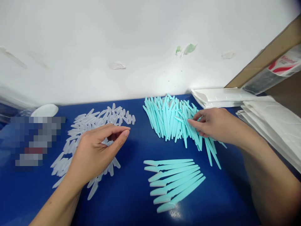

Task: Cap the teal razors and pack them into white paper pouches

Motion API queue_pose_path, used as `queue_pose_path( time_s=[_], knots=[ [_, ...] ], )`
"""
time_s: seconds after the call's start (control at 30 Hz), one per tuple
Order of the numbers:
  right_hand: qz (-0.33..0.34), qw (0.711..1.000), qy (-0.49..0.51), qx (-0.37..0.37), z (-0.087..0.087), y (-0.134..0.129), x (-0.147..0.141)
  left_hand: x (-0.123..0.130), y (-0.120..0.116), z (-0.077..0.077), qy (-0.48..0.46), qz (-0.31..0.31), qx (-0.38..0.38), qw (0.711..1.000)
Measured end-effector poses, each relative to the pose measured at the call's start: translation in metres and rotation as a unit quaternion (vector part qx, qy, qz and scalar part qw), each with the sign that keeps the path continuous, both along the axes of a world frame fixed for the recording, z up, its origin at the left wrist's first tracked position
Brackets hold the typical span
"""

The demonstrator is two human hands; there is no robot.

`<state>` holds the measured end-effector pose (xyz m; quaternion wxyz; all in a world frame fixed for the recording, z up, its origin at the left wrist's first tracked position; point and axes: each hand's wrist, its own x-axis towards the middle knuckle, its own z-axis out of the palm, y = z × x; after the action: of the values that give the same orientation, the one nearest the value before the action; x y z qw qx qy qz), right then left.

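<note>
My left hand is over a spread of translucent plastic blade caps, its thumb and index fingertip pressed together. Anything inside that pinch is too small or hidden to make out. At the right side of a heap of turquoise eyebrow razors, my right hand has its fingers closed on a razor, partly hidden among the others. Nearer to me, several eyebrow razors lie fanned out in a row, blade ends to the left and handles to the right.
Everything lies on a blue tabletop against a white wall. White flat packets are stacked at the right, beside a cardboard box and a labelled plastic bag. A white round lid-like object is at the back left.
</note>
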<state>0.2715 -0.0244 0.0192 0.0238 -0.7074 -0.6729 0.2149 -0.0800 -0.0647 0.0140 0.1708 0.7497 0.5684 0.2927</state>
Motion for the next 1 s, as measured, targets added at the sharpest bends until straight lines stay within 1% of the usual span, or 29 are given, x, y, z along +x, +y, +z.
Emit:
queue_pose_path(
  time_s=[0.13,0.2,0.27,0.33,0.4,0.47,0.53,0.6,0.67,0.73,0.8,0.9,1.0],
  knots=[
    [0.006,1.000,0.019,-0.021,-0.005,0.003,0.007,-0.009,0.004,0.003,0.002,0.030,-0.008,1.000],
    [0.002,0.999,0.032,-0.028,-0.010,0.005,0.008,-0.017,0.007,0.005,0.001,0.050,-0.013,0.999],
    [-0.014,0.998,0.047,-0.035,-0.015,0.007,0.008,-0.028,0.010,0.007,0.010,0.057,-0.027,0.998],
    [-0.043,0.996,0.066,-0.045,-0.018,0.009,0.008,-0.043,0.012,0.008,0.030,0.035,-0.064,0.997],
    [-0.070,0.991,0.100,-0.060,-0.019,0.010,0.009,-0.056,0.014,0.009,0.058,-0.006,-0.117,0.991],
    [-0.076,0.985,0.141,-0.069,-0.017,0.010,0.012,-0.064,0.015,0.008,0.088,-0.029,-0.152,0.984],
    [-0.057,0.981,0.177,-0.061,-0.012,0.006,0.015,-0.064,0.015,0.005,0.119,-0.029,-0.155,0.980],
    [-0.020,0.974,0.219,-0.048,-0.004,0.000,0.014,-0.058,0.015,0.002,0.144,-0.016,-0.129,0.981],
    [0.029,0.959,0.276,-0.052,0.002,-0.007,0.010,-0.050,0.015,-0.003,0.170,-0.006,-0.093,0.981],
    [0.079,0.938,0.327,-0.083,0.005,-0.013,0.003,-0.044,0.015,-0.008,0.203,-0.004,-0.069,0.977],
    [0.115,0.921,0.352,-0.124,0.005,-0.017,-0.005,-0.040,0.015,-0.013,0.240,-0.013,-0.052,0.969],
    [0.135,0.907,0.362,-0.168,0.000,-0.019,-0.017,-0.035,0.015,-0.018,0.256,-0.035,-0.037,0.965],
    [0.117,0.911,0.352,-0.182,-0.005,-0.020,-0.025,-0.032,0.013,-0.020,0.227,-0.039,-0.040,0.972]
  ],
)
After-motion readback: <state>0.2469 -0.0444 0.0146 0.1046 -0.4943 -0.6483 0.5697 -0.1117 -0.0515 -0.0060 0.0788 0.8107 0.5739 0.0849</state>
